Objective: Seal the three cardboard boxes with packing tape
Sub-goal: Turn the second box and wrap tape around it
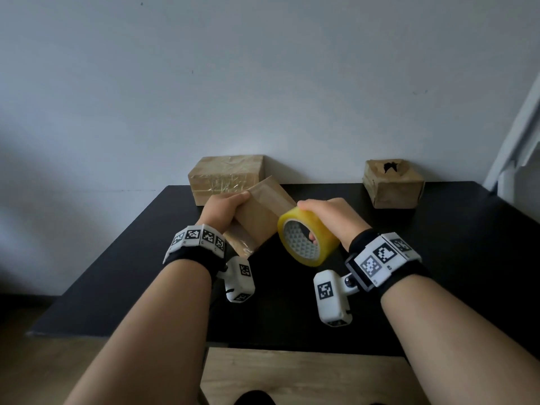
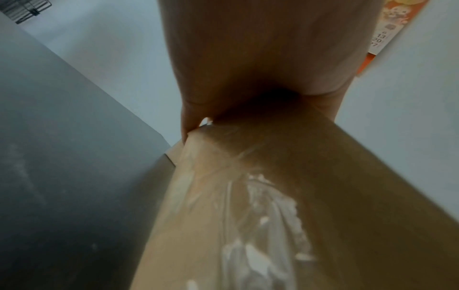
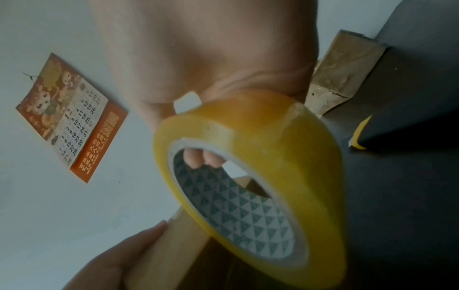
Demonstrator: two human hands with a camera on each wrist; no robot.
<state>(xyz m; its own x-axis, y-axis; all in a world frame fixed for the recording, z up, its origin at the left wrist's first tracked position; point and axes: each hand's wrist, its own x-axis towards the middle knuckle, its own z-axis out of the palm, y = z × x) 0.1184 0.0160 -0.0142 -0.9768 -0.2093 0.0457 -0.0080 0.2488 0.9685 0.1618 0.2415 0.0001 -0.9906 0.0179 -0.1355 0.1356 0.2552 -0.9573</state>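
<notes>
Head view. Left hand (image 1: 225, 207) wraps over the upper left edge of a small plain brown cardboard box (image 1: 258, 217), fingers curled across its top; the box is tilted, and whether its low near corner touches the black tabletop (image 1: 438, 273) cannot be told. Long axis runs from about 7 o'clock to 1 o'clock. Right hand (image 1: 327, 217) grips a yellow-tinted roll of clear packing tape (image 1: 306, 236), fingers through the core, thumb side over the rim. Roll sits just beside the box's right face, at its 3 o'clock, so the right hand is placed to lay tape. Wrinkled tape already shows on the low near end. A tape-wrapped flat box (image 1: 226, 178) lies at 12 o'clock against the wall; a crumpled cube box with a torn top (image 1: 393, 184) stands well apart at 2 o'clock. Open table toward 5 o'clock.

Left wrist view. Palm (image 2: 248, 58) clamped on the box's edge; glossy creased tape (image 2: 255, 225) runs down the face.

Right wrist view. Two fingertips (image 3: 202, 158) show inside the roll's core. Free tape end not visible. A yellow-edged object (image 3: 358, 135) lies at 3 o'clock, too small to identify.

Judgement: next move needs the box face turned toward the roll.
</notes>
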